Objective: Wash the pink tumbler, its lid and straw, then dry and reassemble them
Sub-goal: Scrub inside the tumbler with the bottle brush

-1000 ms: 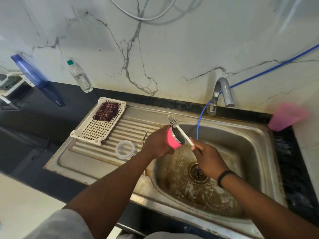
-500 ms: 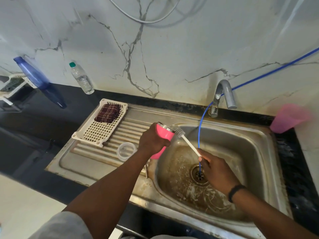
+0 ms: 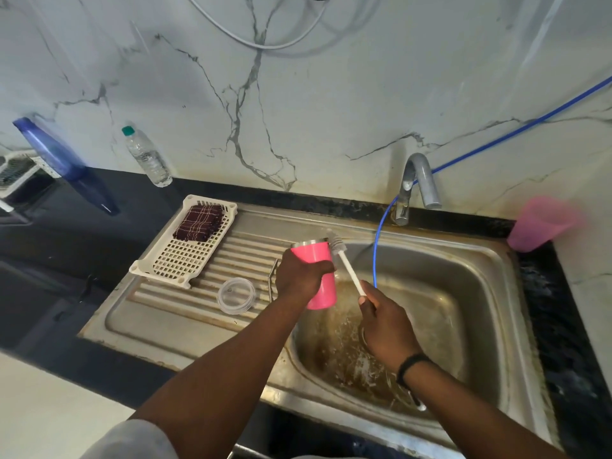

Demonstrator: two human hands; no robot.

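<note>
Tumbler (image 3: 318, 276) stands nearly upright, steel rim toward twelve o'clock, my left hand (image 3: 299, 276) wrapped around it. My right hand (image 3: 384, 323) pinches the brush (image 3: 347, 266), bristles pointing eleven o'clock beside the rim.

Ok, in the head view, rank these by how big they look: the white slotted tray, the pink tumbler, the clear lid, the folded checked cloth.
Largest to smallest as they look:
1. white slotted tray
2. pink tumbler, partly covered by the left hand
3. folded checked cloth and clear lid: too alike to rank, and the lid lies nearer the camera.
</note>
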